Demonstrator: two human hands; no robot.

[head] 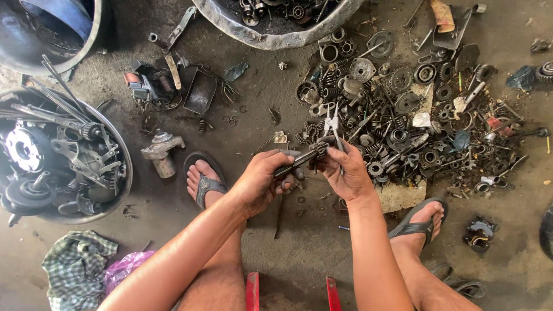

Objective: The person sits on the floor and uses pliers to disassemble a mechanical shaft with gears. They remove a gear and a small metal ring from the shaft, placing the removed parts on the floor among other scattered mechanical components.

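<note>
The left hand [262,178] is closed around the lower end of a dark, greasy steel shaft with a small toothed gear at its upper end [300,160]; the shaft slants up to the right out of that grip. The right hand [345,173] meets it at the gear end, its fingers curled around the gear, and the same hand also grips a pair of silver circlip pliers [332,128] whose tips point up and away from the person. The shaft spans both hands, held above the stained concrete floor [271,103] between the person's sandalled feet. Just beyond the right hand lies a heap of dark gears, springs and bearings [403,115]. Well to the left stands a round metal basin full of engine parts [57,155].
</note>
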